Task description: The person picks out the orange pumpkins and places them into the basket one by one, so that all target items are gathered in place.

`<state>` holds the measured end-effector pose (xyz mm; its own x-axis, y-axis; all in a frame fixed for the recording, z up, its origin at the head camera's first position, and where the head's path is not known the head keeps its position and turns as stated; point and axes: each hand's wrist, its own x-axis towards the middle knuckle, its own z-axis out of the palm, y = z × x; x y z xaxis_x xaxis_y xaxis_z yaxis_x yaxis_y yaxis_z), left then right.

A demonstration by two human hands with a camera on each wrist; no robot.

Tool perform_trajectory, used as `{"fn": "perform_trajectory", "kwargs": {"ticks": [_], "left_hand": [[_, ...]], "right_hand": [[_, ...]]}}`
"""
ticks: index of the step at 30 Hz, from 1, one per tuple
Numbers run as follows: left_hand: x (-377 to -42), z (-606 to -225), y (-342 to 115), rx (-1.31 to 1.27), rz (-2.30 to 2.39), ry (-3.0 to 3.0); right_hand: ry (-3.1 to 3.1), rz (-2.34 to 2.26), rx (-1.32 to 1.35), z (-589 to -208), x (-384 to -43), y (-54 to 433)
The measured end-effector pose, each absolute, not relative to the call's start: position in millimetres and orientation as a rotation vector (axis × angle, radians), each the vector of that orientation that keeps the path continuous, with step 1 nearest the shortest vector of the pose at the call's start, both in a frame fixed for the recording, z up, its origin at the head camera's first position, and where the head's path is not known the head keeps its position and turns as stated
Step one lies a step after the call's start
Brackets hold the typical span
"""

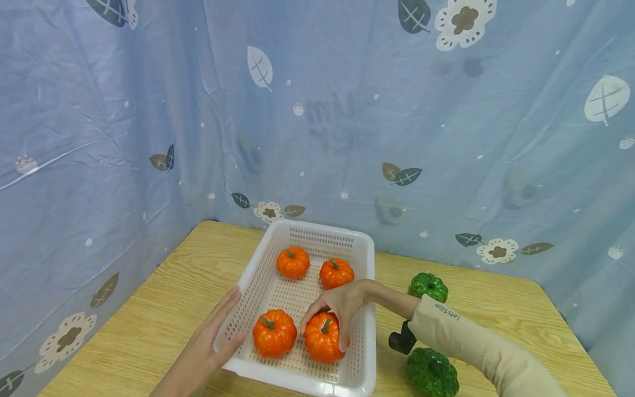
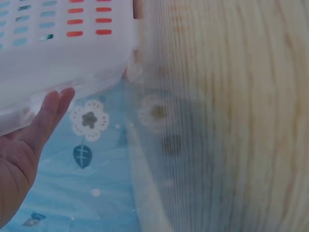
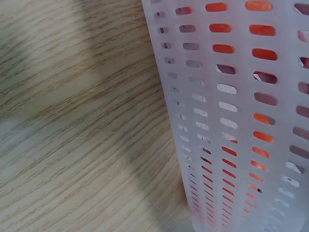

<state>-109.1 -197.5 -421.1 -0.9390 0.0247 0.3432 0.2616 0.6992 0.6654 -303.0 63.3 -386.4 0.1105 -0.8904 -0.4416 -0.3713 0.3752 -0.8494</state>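
Observation:
A white perforated basket stands on the table with orange toy pumpkins in it. My right hand reaches over its right side and grips the front right pumpkin, fingers and thumb around it. Beside that lies the front left pumpkin. Farther back are a rear left pumpkin and a rear right pumpkin. My left hand rests at the basket's left side, its fingers straight along the rim. In the right wrist view the basket wall hides the right hand.
Right of the basket, a green toy pumpkin sits toward the back and another green pumpkin near the front, below the right forearm. A blue patterned curtain hangs behind and left of the wooden table.

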Motion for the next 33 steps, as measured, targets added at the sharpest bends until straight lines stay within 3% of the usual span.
{"fn": "perform_trajectory", "kwargs": {"ticks": [21,33], "left_hand": [[-109.2,-421.7,-196.3,-0.220,-0.991,-2.604],[-108.5,-421.6,-197.2,-0.241,-1.021,-2.589]], "right_hand": [[1.427,-0.507,-1.162,-395.5,-303.3,59.1],[1.398,-0.417,-1.279,-393.0,-304.7,58.4]]}}
